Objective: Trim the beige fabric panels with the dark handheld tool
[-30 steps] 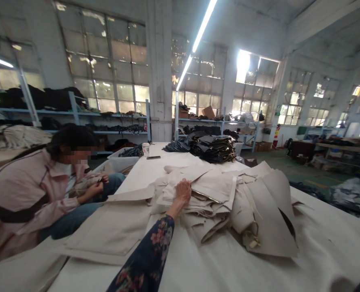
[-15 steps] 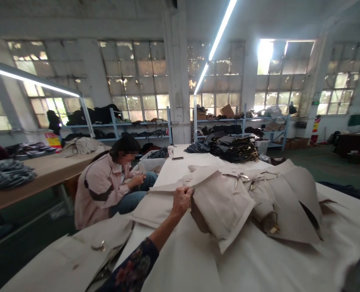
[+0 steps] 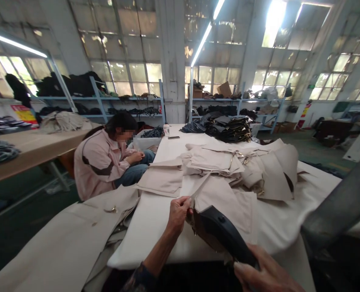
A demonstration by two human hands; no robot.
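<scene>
The key relation is between the left fingers and the rounded head of the black tool (image 3: 225,232): the head sits just beside those fingers, to their right, while its long axis slants from there down and right into the right hand (image 3: 260,268). The left hand (image 3: 176,214) has its fingers pinched together on the edge of a beige piece (image 3: 228,197). The right fingers are wrapped around the tool's handle, though their exact curl is blurred and partly hidden. The beige piece spreads right of the left fingers and away from the person, over the table (image 3: 149,243), and passes behind the tool; whether the 2 touch, I cannot tell. Its gripped edge is nearer the left hand than the right. Beyond the left fingers lies a heap of beige pieces (image 3: 212,157); farther left of them, a seated co-worker (image 3: 96,166) bends forward.
</scene>
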